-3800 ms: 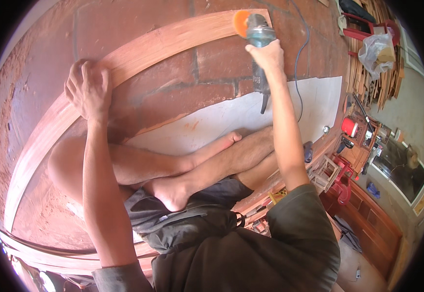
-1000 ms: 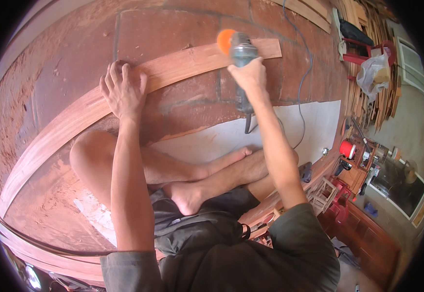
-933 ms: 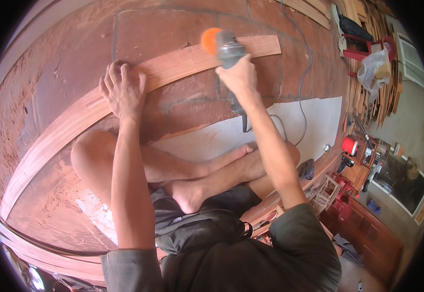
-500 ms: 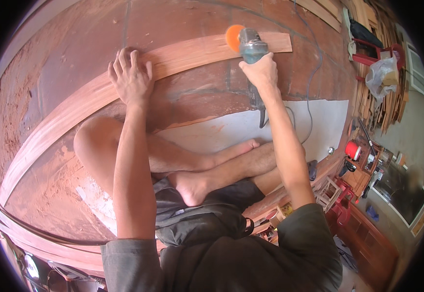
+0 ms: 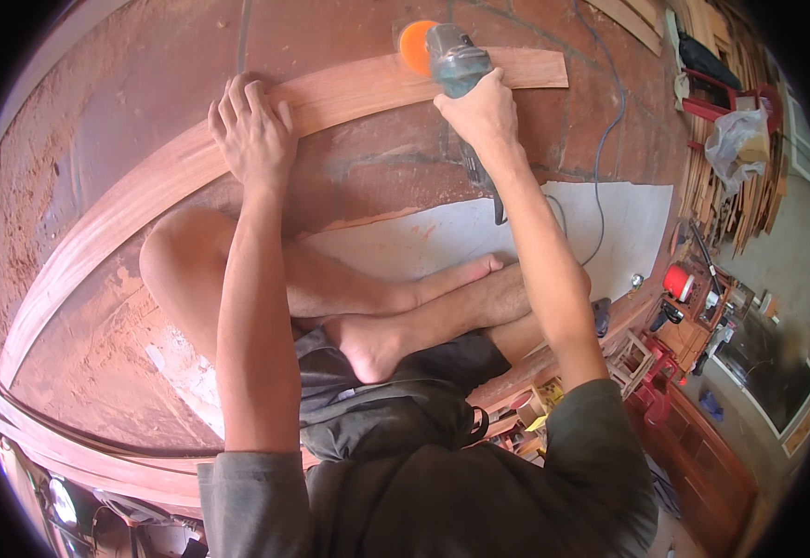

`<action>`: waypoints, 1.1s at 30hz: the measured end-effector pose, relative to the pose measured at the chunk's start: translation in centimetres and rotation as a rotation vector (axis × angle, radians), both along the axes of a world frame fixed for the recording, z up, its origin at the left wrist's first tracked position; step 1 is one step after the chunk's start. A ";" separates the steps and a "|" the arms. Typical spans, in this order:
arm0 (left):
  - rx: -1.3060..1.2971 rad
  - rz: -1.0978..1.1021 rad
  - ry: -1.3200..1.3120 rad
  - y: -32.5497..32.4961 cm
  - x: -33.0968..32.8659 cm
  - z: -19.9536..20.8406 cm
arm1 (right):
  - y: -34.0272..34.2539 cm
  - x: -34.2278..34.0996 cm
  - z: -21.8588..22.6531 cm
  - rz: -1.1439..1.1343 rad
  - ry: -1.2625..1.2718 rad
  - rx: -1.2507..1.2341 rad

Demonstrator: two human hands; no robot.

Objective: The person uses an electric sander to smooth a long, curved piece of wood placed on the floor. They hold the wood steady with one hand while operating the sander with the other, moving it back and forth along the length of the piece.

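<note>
A long reddish wooden plank lies across the dusty surface in front of my crossed legs, bending in the wide view from lower left to upper right. My left hand rests on it with fingers spread, the tips reaching its far edge. In my right hand is an angle grinder, its teal and black body wrapped by my fingers. The orange disc overlaps the plank's far edge; whether it touches the wood, I cannot tell. A black cable leaves the tool's rear.
A white sheet is spread beyond my legs at right, crossed by a blue-grey cord. Stacked wood strips, a plastic bag and a red spool are at the right. More long boards run along the lower left.
My right hand has moved the grinder left and slightly farther away along the plank. My left hand stays on the wood in nearly the same place.
</note>
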State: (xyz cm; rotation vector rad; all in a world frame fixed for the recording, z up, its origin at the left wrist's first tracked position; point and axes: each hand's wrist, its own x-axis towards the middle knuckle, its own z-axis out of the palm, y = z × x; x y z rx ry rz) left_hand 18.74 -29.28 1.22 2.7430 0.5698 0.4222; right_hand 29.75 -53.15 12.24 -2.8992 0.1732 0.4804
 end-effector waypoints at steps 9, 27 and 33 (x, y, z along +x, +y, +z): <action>-0.012 0.012 -0.065 0.1 0.2 -0.3 | 0.6 -3.1 0.2 0.026 0.068 0.025; -0.013 -0.008 -0.039 0.0 0.5 0.1 | -5.6 -1.8 -0.6 -0.077 -0.045 -0.080; 0.019 0.003 -0.093 0.1 0.4 -0.7 | -1.9 -3.2 -0.3 -0.098 0.027 0.044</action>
